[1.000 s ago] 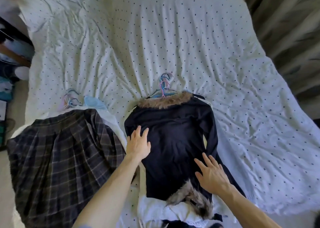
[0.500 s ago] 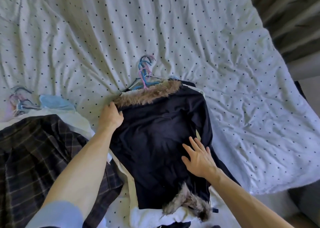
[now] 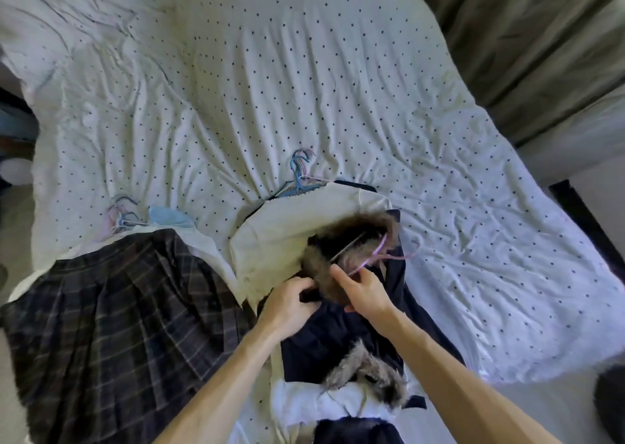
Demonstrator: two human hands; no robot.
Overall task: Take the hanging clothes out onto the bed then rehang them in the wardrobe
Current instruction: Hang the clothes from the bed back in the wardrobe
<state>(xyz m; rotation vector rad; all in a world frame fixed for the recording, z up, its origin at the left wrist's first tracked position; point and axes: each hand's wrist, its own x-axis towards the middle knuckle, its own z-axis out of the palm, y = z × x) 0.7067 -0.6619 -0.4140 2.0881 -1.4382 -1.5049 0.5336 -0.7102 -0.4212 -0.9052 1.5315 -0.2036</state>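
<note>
While the wardrobe lies out of view, the first half of the job is judged largely done: several garments are seen laid out on the spotted bed [image 3: 304,88]. A plaid skirt [image 3: 111,308] is spread at the left edge, with a bunch of hangers [image 3: 123,213] at its top beside a pale blue item [image 3: 169,215]. A cream garment [image 3: 287,230] on blue hangers [image 3: 297,180] lies at the centre, and a dark top [image 3: 338,328] with a fur collar [image 3: 385,227] is bunched partly over it. The dark cloth just below the collar is gripped by the left hand [image 3: 291,300], fingers curled into the fabric. A pink hanger [image 3: 395,257], which sits in the neck opening, appears to be pinched between thumb and fingers of the right hand [image 3: 367,295]. Whether the hanger is being seated or drawn out cannot be told. The rehanging is judged not yet begun, since every garment shown rests on the bed; all of them are left to be carried back and hooked up.
</note>
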